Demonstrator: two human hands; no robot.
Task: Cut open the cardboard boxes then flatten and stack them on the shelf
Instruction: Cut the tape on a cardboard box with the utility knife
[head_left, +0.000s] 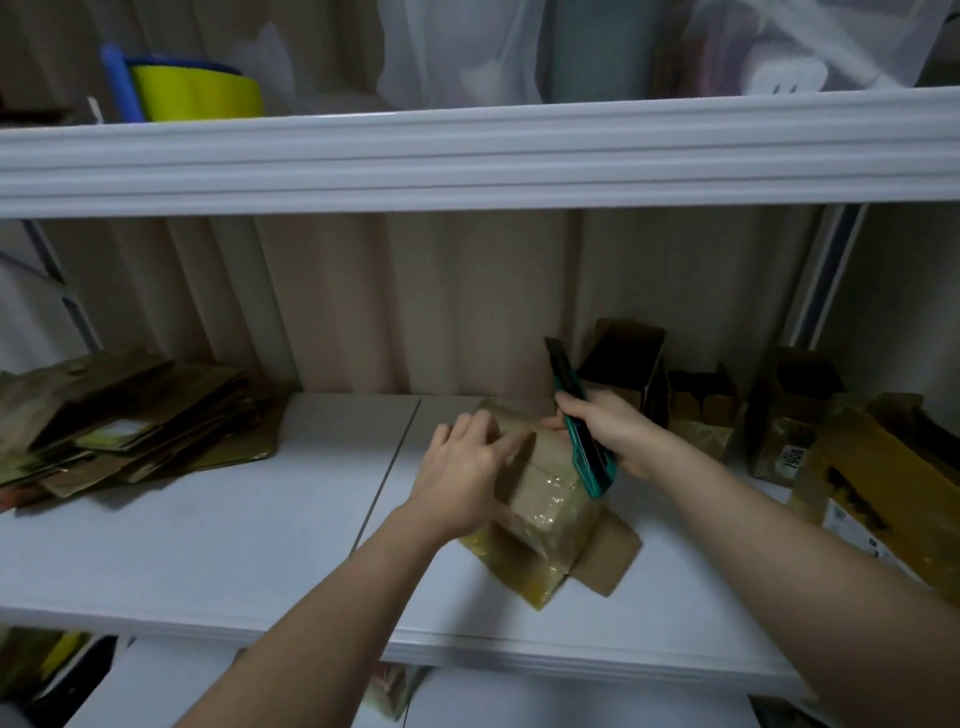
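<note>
your left hand (462, 467) presses flat on the taped cardboard box (545, 499) mid-shelf (208, 545), steadying it; your right hand (608, 431) grips the teal utility knife (582, 441).

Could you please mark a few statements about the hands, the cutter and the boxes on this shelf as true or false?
1. The right hand grips a teal box cutter. True.
2. The left hand holds the cutter. False: it rests on the taped cardboard box.
3. A pile of flattened cardboard lies at the left end of the white shelf. True.
4. The box under the hands lies fully flat. False: it keeps its box shape, with flaps open at its near end.
5. Open boxes stand at the right, behind the right hand. True.
</note>
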